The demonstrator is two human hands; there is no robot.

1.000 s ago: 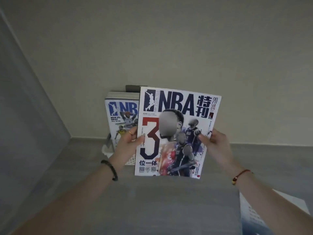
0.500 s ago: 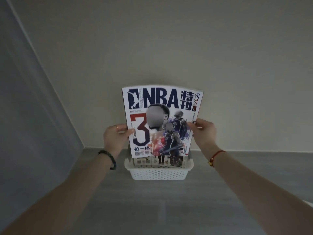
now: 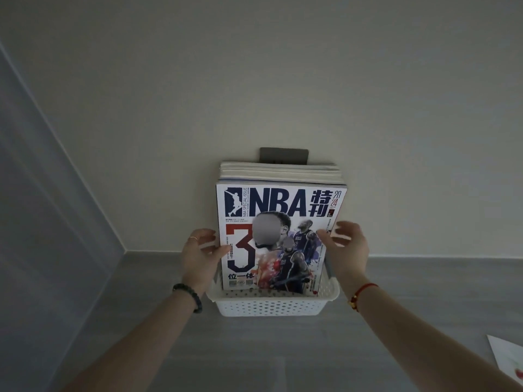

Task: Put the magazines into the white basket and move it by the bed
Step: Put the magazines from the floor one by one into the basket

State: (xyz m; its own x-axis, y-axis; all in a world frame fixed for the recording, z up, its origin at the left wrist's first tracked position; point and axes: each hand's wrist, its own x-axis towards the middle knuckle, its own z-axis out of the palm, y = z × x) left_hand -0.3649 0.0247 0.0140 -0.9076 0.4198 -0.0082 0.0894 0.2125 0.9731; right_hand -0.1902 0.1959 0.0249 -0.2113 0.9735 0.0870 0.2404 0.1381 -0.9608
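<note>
The left hand (image 3: pixel 199 257) is held with fingers spread, the thumb just touching the left edge of the front magazine (image 3: pixel 278 239), which stands upright in the white basket (image 3: pixel 271 305) against the wall. The right hand (image 3: pixel 346 248) is opened, apparently clear of the cover. The stack should be steadied upright and squared before release.

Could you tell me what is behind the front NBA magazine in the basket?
More magazines stand behind the front magazine in the basket; only their top edges show. Their covers are hidden.
</note>
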